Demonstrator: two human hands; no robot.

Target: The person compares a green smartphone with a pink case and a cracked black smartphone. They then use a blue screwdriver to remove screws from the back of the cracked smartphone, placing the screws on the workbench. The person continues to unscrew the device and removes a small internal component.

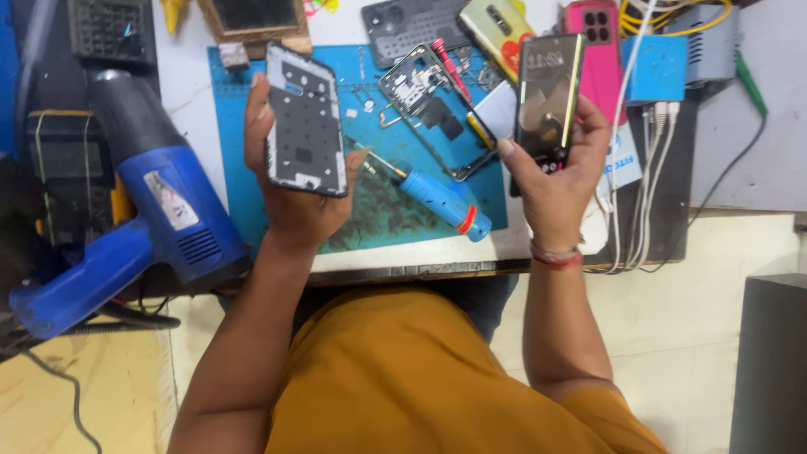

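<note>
Two hands work above the blue mat (382,223): the left hand (294,189), fingers curled, grips a dark phone frame (306,119), while the right hand (556,181) pinches a phone screen panel (548,101). Between them lies a blue screwdriver (437,199).

two hands (294,197), one heat gun (160,219), one screwdriver (441,202), one mat (382,219).

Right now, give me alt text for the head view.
Left hand holds a black phone frame; right hand holds a dark phone screen panel. Below them a blue screwdriver lies on a blue work mat.
</note>
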